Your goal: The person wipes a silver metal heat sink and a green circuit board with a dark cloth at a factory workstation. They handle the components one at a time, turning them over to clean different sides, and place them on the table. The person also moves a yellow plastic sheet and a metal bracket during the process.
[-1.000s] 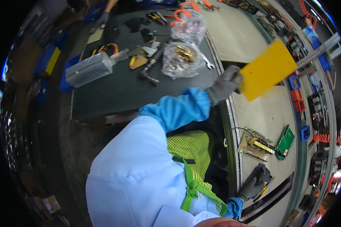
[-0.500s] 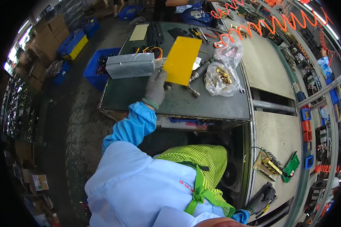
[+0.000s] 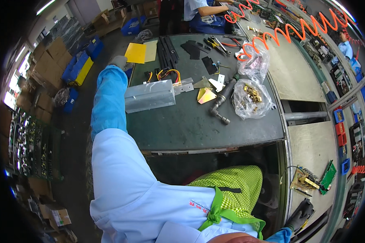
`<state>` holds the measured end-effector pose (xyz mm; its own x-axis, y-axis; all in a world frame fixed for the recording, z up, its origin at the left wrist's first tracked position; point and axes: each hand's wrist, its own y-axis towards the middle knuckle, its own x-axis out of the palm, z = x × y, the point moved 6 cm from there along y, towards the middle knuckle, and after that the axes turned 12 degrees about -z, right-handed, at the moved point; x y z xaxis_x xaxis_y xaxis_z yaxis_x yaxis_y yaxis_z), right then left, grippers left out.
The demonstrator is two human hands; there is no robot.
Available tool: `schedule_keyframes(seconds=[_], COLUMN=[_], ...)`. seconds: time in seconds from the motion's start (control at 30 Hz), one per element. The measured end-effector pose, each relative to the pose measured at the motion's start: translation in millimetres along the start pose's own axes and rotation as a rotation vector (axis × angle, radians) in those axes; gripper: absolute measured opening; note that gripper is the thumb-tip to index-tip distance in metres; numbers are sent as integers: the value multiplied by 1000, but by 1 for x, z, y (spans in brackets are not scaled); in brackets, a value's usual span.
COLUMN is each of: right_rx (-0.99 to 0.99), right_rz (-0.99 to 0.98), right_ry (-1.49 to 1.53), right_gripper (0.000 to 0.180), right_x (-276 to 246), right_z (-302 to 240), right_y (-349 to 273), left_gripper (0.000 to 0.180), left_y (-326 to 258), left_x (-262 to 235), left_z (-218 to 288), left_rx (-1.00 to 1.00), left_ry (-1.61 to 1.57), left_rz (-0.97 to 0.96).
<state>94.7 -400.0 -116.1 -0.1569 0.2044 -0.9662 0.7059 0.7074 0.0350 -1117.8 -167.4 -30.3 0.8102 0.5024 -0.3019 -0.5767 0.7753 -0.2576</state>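
My left hand (image 3: pixel 118 61), in a grey glove, is stretched out past the far left corner of the bench. Its fingers close on the edge of a yellow sheet (image 3: pixel 134 53), which lies beside a paler cream sheet (image 3: pixel 151 50). Below that arm sits a grey metal box (image 3: pixel 150 96) with coloured wires at its far end. At the lower right, my right hand (image 3: pixel 301 214), also gloved, is closed around a slim tool with yellow on it, mostly hidden. Just beyond it are a circuit board with heat sinks (image 3: pixel 306 180) and a green circuit board (image 3: pixel 328 177).
Black strips (image 3: pixel 166 52), pliers (image 3: pixel 215 45), a black angled power driver (image 3: pixel 225 97) and a clear bag of brass parts (image 3: pixel 252 98) lie on the green bench (image 3: pixel 198 133). Orange coiled hoses (image 3: pixel 288 34) hang above. A co-worker's arm (image 3: pixel 215 10) shows at the far side.
My left hand has carried the yellow sheet from above the bench's middle to its far left corner, beside the cream sheet. The whole view has shifted; my right hand stays by the boards.
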Motion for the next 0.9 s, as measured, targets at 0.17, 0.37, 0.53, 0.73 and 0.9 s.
schedule_keyframes(seconds=[0.17,0.37,0.53,0.73,0.9], right_rx=[65,80,53,29,-350], right_rz=[-70,-145,-178,-137,31], right_ry=[-83,-133,-215,-96,211], right_gripper=[67,69,71,67,35], right_x=[-3,4,-8,-17,-34], right_z=[3,8,-9,-5,-84], right_y=[8,22,27,12,-30], left_gripper=[30,34,47,58,44], left_y=[11,59,45,36,-58], left_x=[26,43,32,56,214], left_z=[10,2,69,218,356], left_rx=[-101,-105,15,340,1027], left_ry=[-178,-321,1765,1097,873], left_rz=[93,-8,-140,116,-146])
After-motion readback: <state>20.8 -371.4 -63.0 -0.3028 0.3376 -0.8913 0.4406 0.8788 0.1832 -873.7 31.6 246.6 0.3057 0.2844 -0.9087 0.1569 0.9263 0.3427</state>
